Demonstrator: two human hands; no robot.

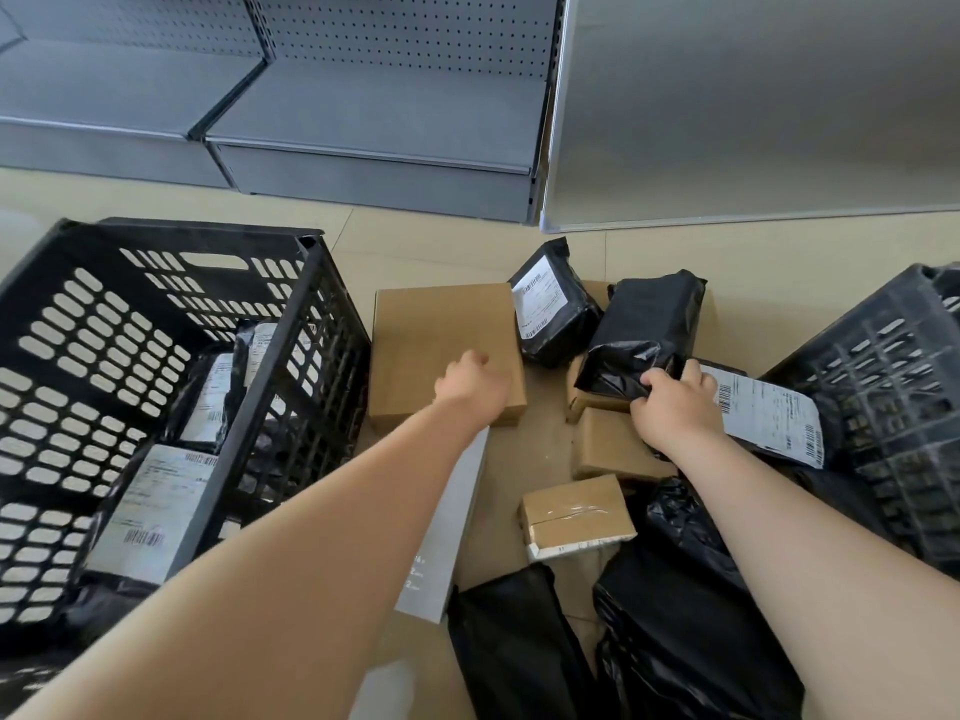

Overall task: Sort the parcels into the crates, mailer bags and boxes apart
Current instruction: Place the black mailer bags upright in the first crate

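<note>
Two crates flank the parcels on the floor: my right hand (675,402) pinches a black mailer bag (641,340) beside the right crate (893,376), while my left hand (470,384), fingers seemingly loosely curled, hovers over the big cardboard box (436,335) by the left crate (171,356).
</note>
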